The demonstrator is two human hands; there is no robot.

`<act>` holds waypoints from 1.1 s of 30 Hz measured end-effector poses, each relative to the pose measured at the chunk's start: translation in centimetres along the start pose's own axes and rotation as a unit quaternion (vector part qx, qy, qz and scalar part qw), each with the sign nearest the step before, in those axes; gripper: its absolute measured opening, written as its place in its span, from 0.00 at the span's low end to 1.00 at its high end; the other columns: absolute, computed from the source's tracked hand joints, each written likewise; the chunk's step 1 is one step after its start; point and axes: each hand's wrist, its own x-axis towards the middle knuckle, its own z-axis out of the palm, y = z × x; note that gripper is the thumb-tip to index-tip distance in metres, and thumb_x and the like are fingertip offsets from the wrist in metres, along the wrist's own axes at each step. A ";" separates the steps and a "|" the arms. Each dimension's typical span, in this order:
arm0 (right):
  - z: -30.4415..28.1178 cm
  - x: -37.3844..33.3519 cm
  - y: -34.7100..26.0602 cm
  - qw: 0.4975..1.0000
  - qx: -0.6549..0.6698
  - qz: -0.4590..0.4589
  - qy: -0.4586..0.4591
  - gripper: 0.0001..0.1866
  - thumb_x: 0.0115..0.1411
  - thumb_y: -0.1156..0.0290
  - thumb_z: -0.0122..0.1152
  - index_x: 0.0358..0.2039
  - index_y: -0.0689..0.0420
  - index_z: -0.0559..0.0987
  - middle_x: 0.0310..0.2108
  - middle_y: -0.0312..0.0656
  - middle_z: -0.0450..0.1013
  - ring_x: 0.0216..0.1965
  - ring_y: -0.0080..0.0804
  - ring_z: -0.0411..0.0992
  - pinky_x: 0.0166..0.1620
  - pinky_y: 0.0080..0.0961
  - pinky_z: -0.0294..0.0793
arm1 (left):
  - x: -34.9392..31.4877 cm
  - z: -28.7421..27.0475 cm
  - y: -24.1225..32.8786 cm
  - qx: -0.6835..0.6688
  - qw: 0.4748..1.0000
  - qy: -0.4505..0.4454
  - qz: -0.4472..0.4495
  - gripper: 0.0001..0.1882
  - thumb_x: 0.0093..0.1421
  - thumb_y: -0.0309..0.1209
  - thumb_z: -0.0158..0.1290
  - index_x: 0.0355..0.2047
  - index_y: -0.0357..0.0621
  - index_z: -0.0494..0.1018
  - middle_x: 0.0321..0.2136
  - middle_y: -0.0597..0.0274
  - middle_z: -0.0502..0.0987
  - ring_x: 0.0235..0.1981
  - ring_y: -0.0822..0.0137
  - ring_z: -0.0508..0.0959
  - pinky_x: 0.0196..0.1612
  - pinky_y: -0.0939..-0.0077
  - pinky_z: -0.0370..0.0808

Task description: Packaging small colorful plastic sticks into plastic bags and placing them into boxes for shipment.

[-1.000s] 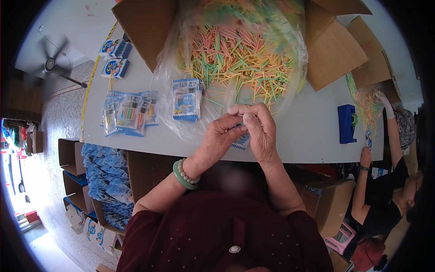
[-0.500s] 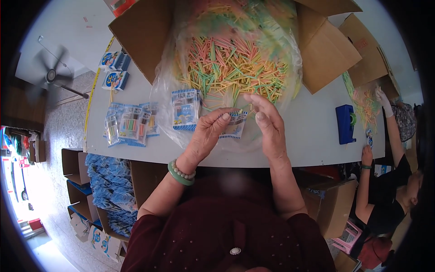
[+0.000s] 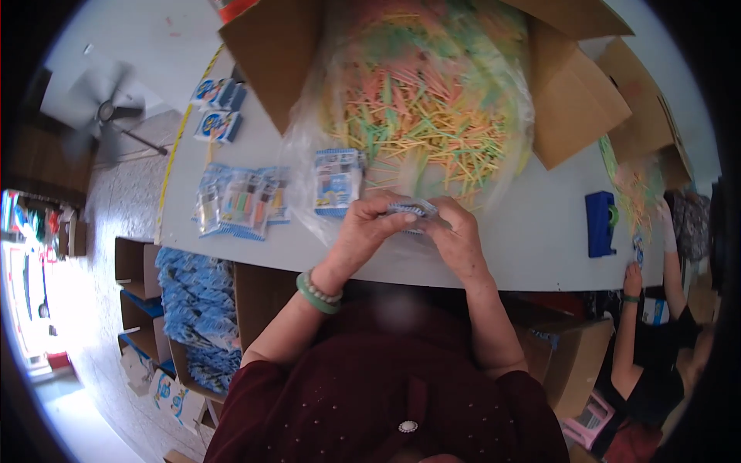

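A small clear packet with blue-striped edges (image 3: 413,208) is pinched between my two hands, just in front of the pile of sticks. My left hand (image 3: 367,231) grips its left side with thumb and fingers, a beaded bracelet and a green bangle on that wrist. My right hand (image 3: 459,239) is closed on its right side. What the packet contains is hard to make out. Beyond it lie many thin pink, yellow and green sticks (image 3: 432,123) in a clear plastic bag (image 3: 309,154). Left of my hands lies a pile of similar blue-and-clear packets (image 3: 337,185).
Packets holding coloured sticks (image 3: 243,202) lie farther left, near small blue-and-white packs (image 3: 218,126). Cardboard flaps (image 3: 583,100) flank the bag. A blue tape dispenser (image 3: 599,224) stands right. Below the table edge, a carton holds blue packets (image 3: 197,301). A co-worker's arm (image 3: 629,332) reaches in at right.
My right hand, open and apart from the packet before, has come in and closed on it. My left hand still holds it. The whole view has shifted slightly.
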 end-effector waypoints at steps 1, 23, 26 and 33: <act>0.2 -0.1 -0.4 1.000 0.005 -0.005 -0.011 0.10 0.53 0.79 0.59 0.37 0.62 0.76 0.32 0.35 0.71 0.35 0.22 0.69 0.39 0.17 0.68 | 0.0 0.1 0.0 0.004 1.000 0.013 0.003 0.07 0.54 0.20 0.57 0.35 0.37 0.79 0.35 0.66 0.74 0.39 0.74 0.72 0.44 0.80 0.69; 7.0 2.9 -3.8 0.987 -0.155 0.010 -0.047 0.07 0.57 0.71 0.59 0.32 0.61 0.72 0.24 0.42 0.73 0.26 0.30 0.72 0.31 0.23 0.70 | -4.4 -14.5 4.3 0.714 0.554 0.416 0.103 0.13 0.51 0.32 0.59 0.37 0.47 0.75 0.33 0.60 0.71 0.38 0.59 0.72 0.44 0.63 0.64; 9.5 5.6 -3.9 0.965 -0.257 0.054 -0.017 0.16 0.54 0.62 0.62 0.35 0.58 0.69 0.27 0.49 0.74 0.30 0.44 0.75 0.35 0.34 0.73 | -4.5 -12.0 4.7 0.714 0.551 0.396 0.171 0.16 0.51 0.31 0.59 0.42 0.46 0.74 0.36 0.59 0.70 0.38 0.58 0.71 0.42 0.63 0.65; 10.7 7.9 -3.1 0.956 -0.239 0.163 -0.041 0.21 0.50 0.57 0.63 0.34 0.59 0.69 0.31 0.51 0.74 0.39 0.50 0.73 0.42 0.41 0.70 | -4.4 -7.0 3.7 0.615 0.681 0.327 0.225 0.12 0.50 0.26 0.59 0.37 0.45 0.76 0.35 0.58 0.71 0.35 0.55 0.73 0.36 0.64 0.69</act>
